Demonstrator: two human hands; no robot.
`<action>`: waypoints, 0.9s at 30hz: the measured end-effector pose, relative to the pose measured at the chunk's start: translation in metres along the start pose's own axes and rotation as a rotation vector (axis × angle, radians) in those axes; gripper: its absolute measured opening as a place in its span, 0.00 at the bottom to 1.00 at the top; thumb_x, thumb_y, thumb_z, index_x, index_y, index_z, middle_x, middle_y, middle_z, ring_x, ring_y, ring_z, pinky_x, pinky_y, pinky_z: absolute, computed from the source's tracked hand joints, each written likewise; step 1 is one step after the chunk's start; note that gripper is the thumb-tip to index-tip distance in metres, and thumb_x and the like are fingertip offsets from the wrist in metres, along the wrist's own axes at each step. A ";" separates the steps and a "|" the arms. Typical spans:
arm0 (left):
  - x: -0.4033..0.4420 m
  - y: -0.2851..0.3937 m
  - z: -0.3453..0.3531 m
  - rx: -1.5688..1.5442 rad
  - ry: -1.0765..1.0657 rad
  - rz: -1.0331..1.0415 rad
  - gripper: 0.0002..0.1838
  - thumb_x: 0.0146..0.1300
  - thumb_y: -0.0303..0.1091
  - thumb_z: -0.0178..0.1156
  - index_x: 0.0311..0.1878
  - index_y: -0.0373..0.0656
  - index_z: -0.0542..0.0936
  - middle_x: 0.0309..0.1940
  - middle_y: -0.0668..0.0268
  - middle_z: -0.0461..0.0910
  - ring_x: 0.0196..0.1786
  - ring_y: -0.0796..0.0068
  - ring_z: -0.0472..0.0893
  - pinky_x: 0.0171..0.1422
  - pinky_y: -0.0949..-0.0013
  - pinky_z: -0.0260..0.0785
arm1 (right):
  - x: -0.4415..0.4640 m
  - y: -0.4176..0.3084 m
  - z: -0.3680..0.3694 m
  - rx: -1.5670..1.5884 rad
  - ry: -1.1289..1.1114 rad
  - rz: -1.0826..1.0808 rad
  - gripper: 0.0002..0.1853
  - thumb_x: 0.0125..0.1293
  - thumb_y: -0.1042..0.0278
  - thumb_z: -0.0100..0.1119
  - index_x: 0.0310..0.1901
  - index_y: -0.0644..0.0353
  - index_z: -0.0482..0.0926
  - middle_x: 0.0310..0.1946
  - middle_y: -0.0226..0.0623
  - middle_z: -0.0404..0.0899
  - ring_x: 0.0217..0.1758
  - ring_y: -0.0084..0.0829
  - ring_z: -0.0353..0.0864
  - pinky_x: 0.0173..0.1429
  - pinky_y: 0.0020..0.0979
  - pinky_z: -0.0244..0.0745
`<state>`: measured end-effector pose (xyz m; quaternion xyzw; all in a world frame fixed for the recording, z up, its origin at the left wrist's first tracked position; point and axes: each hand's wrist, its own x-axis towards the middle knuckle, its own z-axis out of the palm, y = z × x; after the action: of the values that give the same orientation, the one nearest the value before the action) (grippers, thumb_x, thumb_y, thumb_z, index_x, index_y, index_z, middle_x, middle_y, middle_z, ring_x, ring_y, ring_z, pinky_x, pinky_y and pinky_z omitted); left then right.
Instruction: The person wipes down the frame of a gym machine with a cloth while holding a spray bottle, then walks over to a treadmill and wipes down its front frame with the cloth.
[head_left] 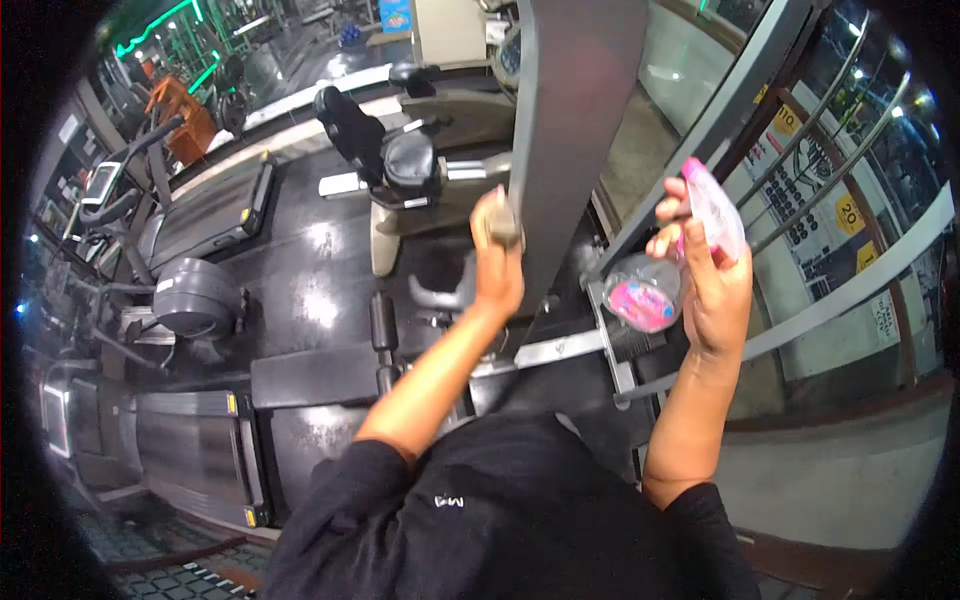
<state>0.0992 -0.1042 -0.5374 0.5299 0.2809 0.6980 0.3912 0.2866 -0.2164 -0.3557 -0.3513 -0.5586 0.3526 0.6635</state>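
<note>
My right hand (712, 265) is closed round the neck of a clear spray bottle (645, 300) with a pink and white trigger head and a pink label. The bottle tilts, its base toward the lower left. In my left hand (497, 260) is a greyish-brown cloth (506, 232), mostly covered by the fingers. That hand is against or very near the left edge of a tall grey machine panel (575, 130); contact cannot be made out.
An exercise bike with a black seat (410, 160) stands beyond my left hand. Treadmills (205, 215) and an elliptical machine (195, 298) are at the left. Metal frame bars (745, 110) and a glass wall with posters (800, 170) lie at the right.
</note>
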 end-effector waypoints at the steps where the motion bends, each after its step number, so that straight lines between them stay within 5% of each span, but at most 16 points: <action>1: -0.021 -0.024 -0.004 -0.241 0.087 -0.178 0.30 0.76 0.22 0.50 0.79 0.42 0.58 0.72 0.64 0.65 0.73 0.64 0.67 0.80 0.61 0.54 | 0.000 0.003 -0.002 0.015 0.003 0.000 0.29 0.77 0.64 0.63 0.73 0.67 0.70 0.56 0.41 0.82 0.41 0.23 0.81 0.49 0.27 0.80; 2: -0.043 -0.051 -0.013 -0.481 0.171 -0.362 0.31 0.75 0.20 0.49 0.79 0.43 0.57 0.72 0.65 0.65 0.72 0.64 0.67 0.80 0.61 0.55 | -0.001 0.006 -0.002 0.033 0.034 0.006 0.29 0.77 0.64 0.63 0.74 0.66 0.69 0.56 0.40 0.81 0.40 0.23 0.81 0.49 0.27 0.80; 7: -0.079 -0.096 -0.048 0.553 -0.040 -0.149 0.24 0.78 0.25 0.49 0.74 0.36 0.66 0.73 0.52 0.64 0.76 0.53 0.64 0.82 0.58 0.50 | -0.005 0.010 -0.002 0.043 0.042 0.064 0.28 0.77 0.63 0.63 0.72 0.67 0.70 0.55 0.40 0.81 0.40 0.22 0.81 0.49 0.27 0.79; 10: -0.035 -0.040 -0.025 0.495 -0.010 0.003 0.24 0.79 0.29 0.51 0.71 0.25 0.66 0.74 0.45 0.59 0.76 0.47 0.63 0.81 0.58 0.54 | -0.004 0.005 0.004 -0.028 0.042 0.036 0.31 0.78 0.62 0.61 0.75 0.69 0.65 0.52 0.40 0.80 0.40 0.25 0.81 0.49 0.29 0.81; 12: 0.007 0.018 -0.005 0.317 -0.026 0.073 0.25 0.78 0.29 0.52 0.72 0.26 0.65 0.72 0.49 0.61 0.75 0.53 0.65 0.81 0.62 0.52 | -0.004 0.005 0.004 -0.020 0.027 0.050 0.31 0.77 0.62 0.62 0.75 0.69 0.65 0.53 0.41 0.80 0.40 0.24 0.81 0.49 0.28 0.81; 16: 0.081 0.118 0.032 0.107 -0.085 0.351 0.30 0.69 0.13 0.51 0.74 0.32 0.65 0.73 0.54 0.61 0.75 0.58 0.65 0.80 0.64 0.54 | -0.003 0.008 0.003 -0.022 -0.003 0.050 0.31 0.77 0.62 0.63 0.74 0.70 0.66 0.53 0.41 0.80 0.40 0.24 0.81 0.48 0.28 0.81; 17: 0.096 0.124 0.034 0.181 -0.099 0.457 0.32 0.66 0.12 0.49 0.75 0.32 0.64 0.73 0.52 0.61 0.76 0.54 0.64 0.80 0.63 0.54 | -0.004 0.005 0.011 0.003 0.046 0.029 0.26 0.76 0.61 0.64 0.68 0.69 0.74 0.49 0.37 0.83 0.39 0.22 0.80 0.48 0.26 0.79; 21: 0.099 0.107 0.030 0.351 -0.084 0.616 0.34 0.66 0.12 0.41 0.78 0.33 0.63 0.73 0.48 0.63 0.77 0.51 0.64 0.83 0.58 0.50 | -0.006 0.011 0.011 0.012 0.024 0.047 0.27 0.76 0.62 0.64 0.69 0.69 0.74 0.49 0.37 0.83 0.39 0.22 0.80 0.48 0.26 0.79; 24: 0.053 0.047 0.009 0.453 -0.046 0.437 0.39 0.61 0.12 0.38 0.79 0.35 0.61 0.73 0.46 0.61 0.77 0.46 0.63 0.84 0.57 0.50 | -0.007 0.011 0.011 0.013 0.024 0.064 0.27 0.76 0.62 0.64 0.70 0.68 0.72 0.50 0.38 0.83 0.40 0.22 0.80 0.48 0.26 0.79; 27: -0.031 -0.038 -0.018 0.448 0.030 0.040 0.31 0.72 0.18 0.45 0.79 0.37 0.62 0.73 0.47 0.61 0.77 0.48 0.63 0.83 0.58 0.51 | -0.011 0.009 0.013 0.002 0.044 0.067 0.28 0.76 0.62 0.63 0.71 0.68 0.72 0.51 0.38 0.82 0.40 0.22 0.80 0.48 0.26 0.78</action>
<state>0.0954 -0.1093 -0.5895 0.5987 0.4242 0.6334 0.2457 0.2714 -0.2205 -0.3674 -0.3769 -0.5314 0.3675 0.6637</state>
